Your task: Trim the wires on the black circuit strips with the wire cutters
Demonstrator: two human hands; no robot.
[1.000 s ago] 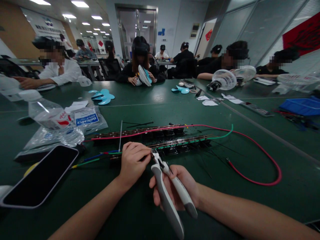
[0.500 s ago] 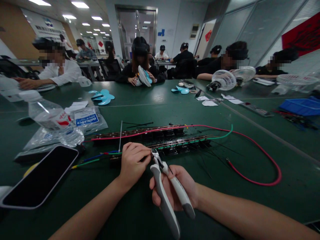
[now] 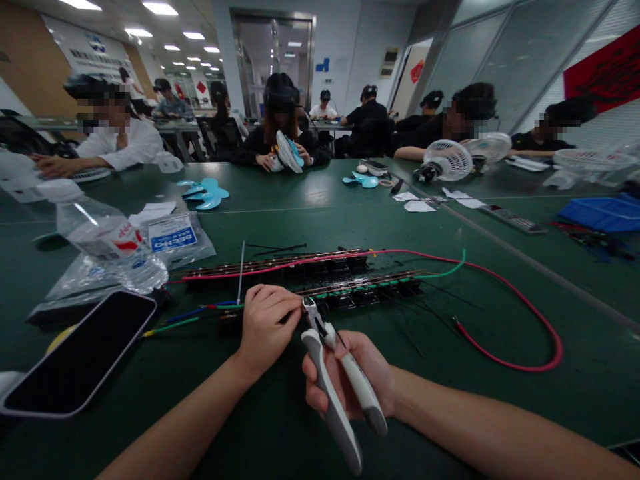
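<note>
Presently, the step in hand appears to be plier work at the long black ribbed strip with copper-coloured wires and a green lead [image 3: 370, 289], which lies just beyond both hands and passes behind the left hand [image 3: 270, 320]. The left hand, back uppermost, pinches beside the nose of the grey-and-white-handled metal pliers [image 3: 323, 377], the pinched piece being hidden; the right hand [image 3: 367, 367] wraps the spread handles, forearms converging. The next move calls for a steady left pinch, fingertips clear of the nose.
</note>
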